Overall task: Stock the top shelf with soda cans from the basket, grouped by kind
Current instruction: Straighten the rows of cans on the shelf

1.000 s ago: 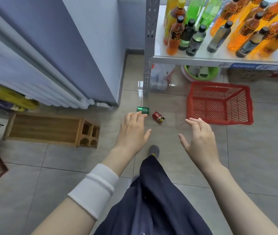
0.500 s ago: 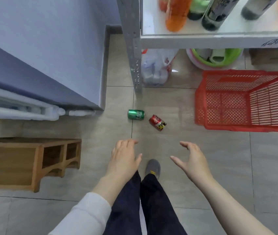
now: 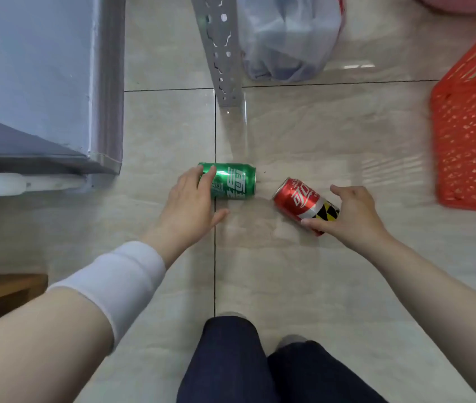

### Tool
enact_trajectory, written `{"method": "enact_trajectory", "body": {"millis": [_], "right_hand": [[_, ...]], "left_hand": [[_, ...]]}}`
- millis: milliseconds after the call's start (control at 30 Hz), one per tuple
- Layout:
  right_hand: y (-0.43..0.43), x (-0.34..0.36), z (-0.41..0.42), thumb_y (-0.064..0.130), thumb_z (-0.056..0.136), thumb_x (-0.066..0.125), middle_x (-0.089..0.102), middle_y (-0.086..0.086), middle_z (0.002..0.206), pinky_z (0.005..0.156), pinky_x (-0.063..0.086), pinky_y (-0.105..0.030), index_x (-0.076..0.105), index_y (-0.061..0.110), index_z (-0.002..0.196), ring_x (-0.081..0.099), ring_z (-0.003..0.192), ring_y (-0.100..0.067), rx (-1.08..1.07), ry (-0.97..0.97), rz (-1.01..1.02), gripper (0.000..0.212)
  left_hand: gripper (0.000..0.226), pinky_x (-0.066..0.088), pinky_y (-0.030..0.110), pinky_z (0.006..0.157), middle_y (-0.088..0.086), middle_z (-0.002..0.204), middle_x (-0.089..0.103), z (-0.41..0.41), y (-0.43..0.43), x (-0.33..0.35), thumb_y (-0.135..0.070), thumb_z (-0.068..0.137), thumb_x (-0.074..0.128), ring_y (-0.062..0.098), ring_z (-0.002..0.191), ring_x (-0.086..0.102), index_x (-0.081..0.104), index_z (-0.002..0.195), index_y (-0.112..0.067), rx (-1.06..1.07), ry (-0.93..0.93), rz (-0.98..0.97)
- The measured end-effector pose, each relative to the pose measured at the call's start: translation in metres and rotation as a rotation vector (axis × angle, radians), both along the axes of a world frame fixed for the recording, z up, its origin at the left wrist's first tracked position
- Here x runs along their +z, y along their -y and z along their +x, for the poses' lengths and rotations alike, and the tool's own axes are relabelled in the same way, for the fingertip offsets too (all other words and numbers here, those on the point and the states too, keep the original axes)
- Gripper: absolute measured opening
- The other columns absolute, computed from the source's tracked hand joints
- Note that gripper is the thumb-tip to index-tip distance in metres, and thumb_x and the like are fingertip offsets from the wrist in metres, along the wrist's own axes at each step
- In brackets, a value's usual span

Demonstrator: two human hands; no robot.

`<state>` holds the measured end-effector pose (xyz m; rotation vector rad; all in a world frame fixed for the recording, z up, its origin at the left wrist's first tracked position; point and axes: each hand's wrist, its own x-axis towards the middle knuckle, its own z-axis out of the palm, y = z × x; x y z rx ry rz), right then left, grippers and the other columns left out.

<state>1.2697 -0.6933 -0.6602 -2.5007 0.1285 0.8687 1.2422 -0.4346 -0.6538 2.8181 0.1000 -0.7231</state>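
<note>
Two cans down on the pale glossy tiled floor (image 3: 332, 135), both on their sides at mid-frame, and both hands are on them! On the left, the green aluminium soda can (image 3: 232, 181) lies crosswise with white lettering on its side. The left hand (image 3: 187, 202) is laid over its left end, with the fingers (image 3: 209, 173) draped across the top of the can. The thumb is spread wide toward the lower right, off the can and just above the tile. It is a touch, not a closed grasp.

Just right of centre, the red aluminium soda can (image 3: 299, 197) lies slanted, its top end pointing to the upper left and near the green can without touching it. The right hand (image 3: 354, 213) has it by the lower end: the thumb runs along the near side and the fingers curl over the far side, so the can is pinched between them.

At the right edge stands the red plastic mesh basket (image 3: 472, 141), well apart from both cans and cut off by the frame. At upper centre, the grey perforated metal shelf post (image 3: 219, 53) meets the floor, with a clear crumpled plastic bag (image 3: 286, 39) just beside it. A blue-grey wall (image 3: 27, 68) fills the upper left. A white cuff (image 3: 120, 282) wraps the left forearm, and dark trousers (image 3: 231, 362) show at bottom centre.
</note>
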Motion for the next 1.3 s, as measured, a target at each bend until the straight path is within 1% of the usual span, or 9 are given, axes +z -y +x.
{"method": "enact_trajectory", "body": {"millis": [133,267,400,533,767,933,1033,1167,1300], "right_hand": [[0.001,-0.038,0.019,0.042,0.061,0.082,0.040,-0.011,0.129,0.104,0.027,-0.028,0.047,0.014,0.132,0.031,0.128,-0.024,0.091,-0.059,0.042,0.085],[0.002,-0.059,0.023,0.069,0.040,0.074,0.058,-0.004,0.105,0.091,0.045,-0.034,0.060,0.022,0.111,0.051,0.106,-0.022,0.165,-0.117,0.093,0.086],[0.000,-0.063,0.027,0.041,0.056,0.085,0.050,0.001,0.102,0.078,0.039,-0.023,0.051,0.025,0.102,0.050,0.095,-0.014,0.154,-0.143,0.129,0.059],[0.000,-0.067,0.030,0.037,0.057,0.085,0.051,0.003,0.101,0.074,0.042,-0.022,0.052,0.024,0.100,0.054,0.090,-0.012,0.104,-0.174,0.171,0.056],[0.003,-0.039,0.012,0.026,0.059,0.086,0.064,0.003,0.094,0.061,0.046,-0.019,0.056,0.019,0.105,0.063,0.082,-0.009,-0.228,-0.267,0.436,0.056],[-0.004,0.035,-0.029,0.036,0.047,0.088,0.069,-0.005,0.103,0.071,0.053,-0.023,0.055,0.011,0.118,0.068,0.089,-0.016,-0.504,-0.329,0.677,0.082],[-0.002,0.105,-0.057,0.051,0.027,0.088,0.069,-0.005,0.104,0.073,0.054,-0.024,0.054,0.011,0.117,0.068,0.090,-0.015,-0.647,-0.305,0.721,0.104],[0.006,0.225,-0.085,0.056,0.022,0.086,0.068,-0.007,0.106,0.068,0.054,-0.022,0.053,0.009,0.118,0.068,0.090,-0.015,-0.713,-0.301,0.753,0.112],[0.011,0.358,-0.096,0.061,0.026,0.085,0.071,0.000,0.096,0.066,0.053,-0.021,0.056,0.011,0.113,0.068,0.084,-0.010,-0.713,-0.293,0.831,0.104]], "left_hand": [[0.091,0.023,0.036,0.110,0.011,0.146,0.034,0.036,-0.024,-0.038,-0.055,0.075,0.064,0.028,0.134,0.031,0.025,0.145,-0.010,-0.201,0.027,0.033],[0.096,0.030,0.034,0.102,0.008,0.137,0.045,0.056,-0.028,-0.055,-0.058,0.070,0.068,0.026,0.125,0.042,0.026,0.144,-0.013,-0.352,-0.015,0.036],[0.087,0.038,0.029,0.088,0.005,0.123,0.050,0.067,-0.027,-0.066,-0.052,0.065,0.075,0.023,0.111,0.050,0.039,0.134,-0.013,-0.393,-0.018,-0.027],[0.075,0.041,0.027,0.080,0.003,0.113,0.053,0.067,-0.026,-0.069,-0.046,0.064,0.078,0.020,0.101,0.052,0.046,0.122,-0.012,-0.257,-0.038,-0.139],[0.067,0.047,0.019,0.064,-0.012,0.092,0.058,0.045,-0.015,-0.040,-0.051,0.057,0.080,0.003,0.083,0.057,0.048,0.108,-0.021,0.270,-0.168,-0.482],[0.081,0.052,0.022,0.074,-0.009,0.101,0.066,-0.001,0.008,0.032,-0.059,0.041,0.072,0.005,0.089,0.065,0.053,0.111,-0.023,0.600,-0.284,-0.779],[0.077,0.051,0.018,0.072,-0.009,0.101,0.068,-0.029,0.026,0.103,-0.053,0.042,0.075,0.003,0.087,0.067,0.054,0.110,-0.023,0.685,-0.316,-0.893],[0.082,0.051,0.017,0.071,-0.008,0.104,0.068,-0.051,0.046,0.220,-0.050,0.043,0.075,0.003,0.090,0.066,0.053,0.115,-0.019,0.737,-0.293,-0.978],[0.063,0.052,0.015,0.068,-0.007,0.099,0.066,-0.053,0.062,0.353,-0.041,0.054,0.073,0.003,0.086,0.065,0.055,0.110,-0.018,0.793,-0.243,-1.053]]}}
